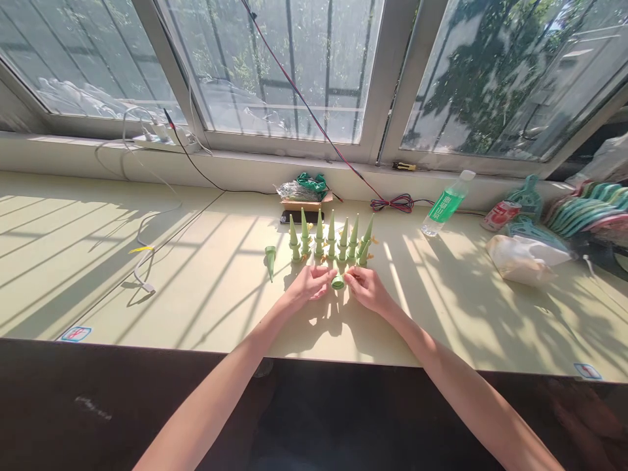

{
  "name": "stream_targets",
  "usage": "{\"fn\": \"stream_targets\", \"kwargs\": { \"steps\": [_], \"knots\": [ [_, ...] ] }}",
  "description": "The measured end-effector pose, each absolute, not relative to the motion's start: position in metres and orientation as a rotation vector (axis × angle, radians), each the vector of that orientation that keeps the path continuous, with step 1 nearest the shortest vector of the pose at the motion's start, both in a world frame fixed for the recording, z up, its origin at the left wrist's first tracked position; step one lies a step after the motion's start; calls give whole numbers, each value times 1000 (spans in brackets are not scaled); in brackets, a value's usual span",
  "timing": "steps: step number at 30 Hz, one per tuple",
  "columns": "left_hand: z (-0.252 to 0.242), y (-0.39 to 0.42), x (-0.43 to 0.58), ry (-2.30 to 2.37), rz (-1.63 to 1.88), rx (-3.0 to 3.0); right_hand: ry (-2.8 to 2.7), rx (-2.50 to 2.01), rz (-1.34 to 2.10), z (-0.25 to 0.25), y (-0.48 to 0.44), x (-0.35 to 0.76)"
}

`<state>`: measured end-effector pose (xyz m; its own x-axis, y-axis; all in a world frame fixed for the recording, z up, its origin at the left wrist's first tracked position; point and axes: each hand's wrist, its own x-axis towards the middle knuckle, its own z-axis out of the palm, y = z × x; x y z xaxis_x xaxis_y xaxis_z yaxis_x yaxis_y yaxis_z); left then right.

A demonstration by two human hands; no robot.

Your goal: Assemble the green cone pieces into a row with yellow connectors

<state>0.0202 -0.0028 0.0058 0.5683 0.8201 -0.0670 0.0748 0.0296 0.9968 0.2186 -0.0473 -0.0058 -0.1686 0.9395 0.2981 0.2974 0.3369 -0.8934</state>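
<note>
Between my hands is a small round green piece point(337, 282), its hollow ring-like end facing me. My left hand point(313, 282) has its fingers closed at the piece's left edge. From the other side, my right hand point(367, 288) pinches at the right edge with thumb and forefinger. Just beyond stand several green cone-shaped pieces point(331, 229) in a row, pointed ends up, with small yellow bits on some of them. A separate green cone point(270, 261) lies to the left of the row, its tip toward me. My fingers partly cover the round piece.
Behind the cones sit a dark phone point(289, 217) and a small box point(307, 196) of clear and green wrapping. Right are coiled cable point(395, 204), a bottle point(445, 204), a can point(500, 214) and a plastic bag point(524, 258). A white cable point(143, 245) lies left.
</note>
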Motion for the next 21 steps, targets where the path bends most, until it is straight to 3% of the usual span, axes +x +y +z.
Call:
{"fn": "stream_targets", "kwargs": {
  "steps": [21],
  "knots": [
    [1,-6,24,752,1028,2106,-946,-1063,1958,8,-38,228]
  ]
}}
